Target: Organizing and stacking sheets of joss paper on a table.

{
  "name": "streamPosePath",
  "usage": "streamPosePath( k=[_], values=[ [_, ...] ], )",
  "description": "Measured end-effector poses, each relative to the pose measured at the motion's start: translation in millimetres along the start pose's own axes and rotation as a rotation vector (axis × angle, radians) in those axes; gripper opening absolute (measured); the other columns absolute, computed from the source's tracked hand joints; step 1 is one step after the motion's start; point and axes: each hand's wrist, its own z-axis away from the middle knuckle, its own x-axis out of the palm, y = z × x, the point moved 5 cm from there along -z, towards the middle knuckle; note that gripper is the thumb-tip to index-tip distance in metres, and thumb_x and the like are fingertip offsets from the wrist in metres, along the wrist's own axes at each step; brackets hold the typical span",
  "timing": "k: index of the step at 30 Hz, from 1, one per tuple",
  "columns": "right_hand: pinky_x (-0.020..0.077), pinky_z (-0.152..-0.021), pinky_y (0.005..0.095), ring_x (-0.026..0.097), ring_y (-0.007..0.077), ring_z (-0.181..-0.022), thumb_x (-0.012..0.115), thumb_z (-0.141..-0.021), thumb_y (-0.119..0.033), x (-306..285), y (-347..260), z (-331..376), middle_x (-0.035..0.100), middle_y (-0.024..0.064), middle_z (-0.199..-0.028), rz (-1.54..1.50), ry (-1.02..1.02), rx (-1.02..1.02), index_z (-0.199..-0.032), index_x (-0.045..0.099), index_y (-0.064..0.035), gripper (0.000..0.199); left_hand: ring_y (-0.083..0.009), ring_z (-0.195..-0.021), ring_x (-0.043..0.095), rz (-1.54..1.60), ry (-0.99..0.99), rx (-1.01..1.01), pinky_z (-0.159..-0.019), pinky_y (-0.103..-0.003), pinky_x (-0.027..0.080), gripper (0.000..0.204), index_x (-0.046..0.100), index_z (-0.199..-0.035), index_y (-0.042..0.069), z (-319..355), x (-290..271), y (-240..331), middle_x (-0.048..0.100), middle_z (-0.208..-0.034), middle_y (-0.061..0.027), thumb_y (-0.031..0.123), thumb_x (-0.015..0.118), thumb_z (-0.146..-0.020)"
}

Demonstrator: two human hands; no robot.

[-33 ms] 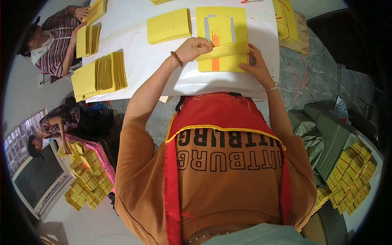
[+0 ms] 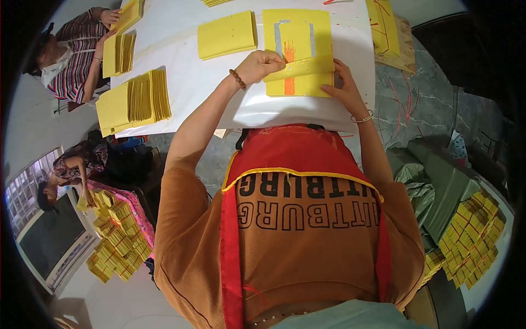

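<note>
In front of me on the table lies a stack of yellow paper, with two grey strips and an orange-red streak on its top sheet. A flap of yellow paper is folded across the stack. My left hand, with a beaded bracelet, is closed in a pinch on the flap's left end. At the right edge, my right hand has its thumb and fingers apart, the thumb on the lower paper and the fingertips touching the flap's end. Left of the stack sits a folded yellow paper bundle.
Folded yellow bundles stand at the white table's left edge. Beyond them a person in a striped shirt handles yellow paper. Another person works at a heap of bundles. More tied bundles lie at lower right.
</note>
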Motion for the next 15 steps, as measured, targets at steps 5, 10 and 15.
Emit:
streamPosePath(
  k=[5, 10, 15],
  values=[
    [0.0281, -0.102, 0.0357, 0.032, 0.0265, -0.124, 0.073, -0.069, -0.022, 0.6, 17.8, -8.7, 0.033, 0.0149, -0.134, 0.001, 0.096, 0.043, -0.120, 0.050, -0.0046, 0.059, -0.0023, -0.054, 0.040, 0.066, 0.017, 0.089, -0.047, -0.019, 0.033, 0.021, 0.064, -0.086, 0.002, -1.0, 2.6, 0.7, 0.051, -0.062, 0.0051, 0.022, 0.058, -0.083],
    [0.0306, -0.101, 0.0365, 0.035, 0.0283, -0.122, 0.074, -0.067, -0.022, -0.6, -8.1, -21.3, 0.036, 0.0148, -0.133, 0.415, 0.220, -0.107, -0.112, 0.056, -0.0053, 0.051, -0.0023, -0.054, 0.041, 0.064, 0.026, 0.083, -0.047, -0.019, 0.033, 0.022, 0.063, -0.087, 0.002, 2.5, 2.7, 2.0, 0.051, -0.062, 0.0054, 0.023, 0.058, -0.083],
    [0.0299, -0.102, 0.0366, 0.035, 0.0293, -0.125, 0.071, -0.067, -0.013, 3.4, -13.4, -30.2, 0.048, 0.0082, -0.126, 0.300, 0.046, -0.246, -0.105, 0.061, -0.0055, 0.040, -0.0020, -0.055, 0.042, 0.076, 0.013, 0.018, -0.048, -0.018, 0.033, 0.021, 0.064, -0.087, 0.003, 3.8, 2.1, 1.4, 0.052, -0.064, 0.0052, 0.023, 0.058, -0.083]
  ],
)
